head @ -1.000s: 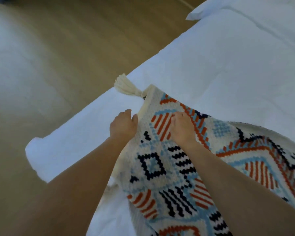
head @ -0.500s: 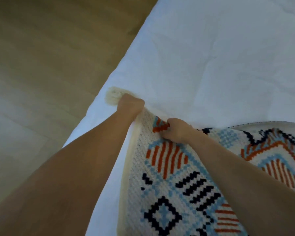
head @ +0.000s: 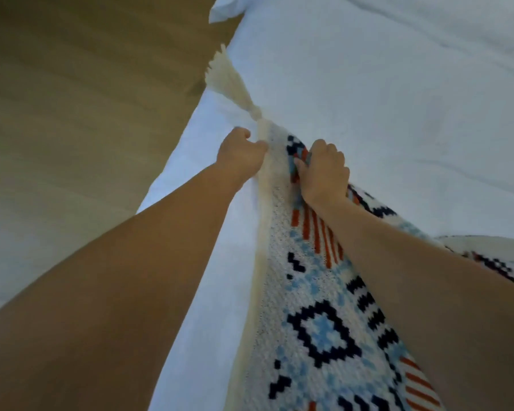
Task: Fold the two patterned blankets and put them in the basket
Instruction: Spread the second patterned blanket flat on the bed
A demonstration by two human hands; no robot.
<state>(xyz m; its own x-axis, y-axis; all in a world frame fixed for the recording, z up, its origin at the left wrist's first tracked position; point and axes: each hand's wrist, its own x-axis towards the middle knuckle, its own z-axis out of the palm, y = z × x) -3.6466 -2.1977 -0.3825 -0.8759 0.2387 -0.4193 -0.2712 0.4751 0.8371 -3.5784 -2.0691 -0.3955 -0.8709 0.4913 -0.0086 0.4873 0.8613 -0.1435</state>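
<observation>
A knitted patterned blanket [head: 312, 315] in cream, light blue, navy and orange lies on the white bed. Its corner points away from me and ends in a cream tassel [head: 229, 75]. My left hand [head: 239, 155] pinches the blanket's cream left edge just below the tassel knot. My right hand [head: 324, 170] grips a bunch of the patterned fabric a little to the right, fingers curled into it. Both arms are stretched forward. A second blanket and the basket are out of view.
The white bed sheet [head: 398, 114] fills the right and upper part of the view, with a white pillow corner [head: 226, 10] at the top. The bed's left edge runs diagonally; beyond it lies wooden floor [head: 72, 114].
Both hands have carried the blanket corner farther up the bed. The tassel, hidden behind the left hand half a second ago, now streams out ahead. The right hand holds a bigger bunch.
</observation>
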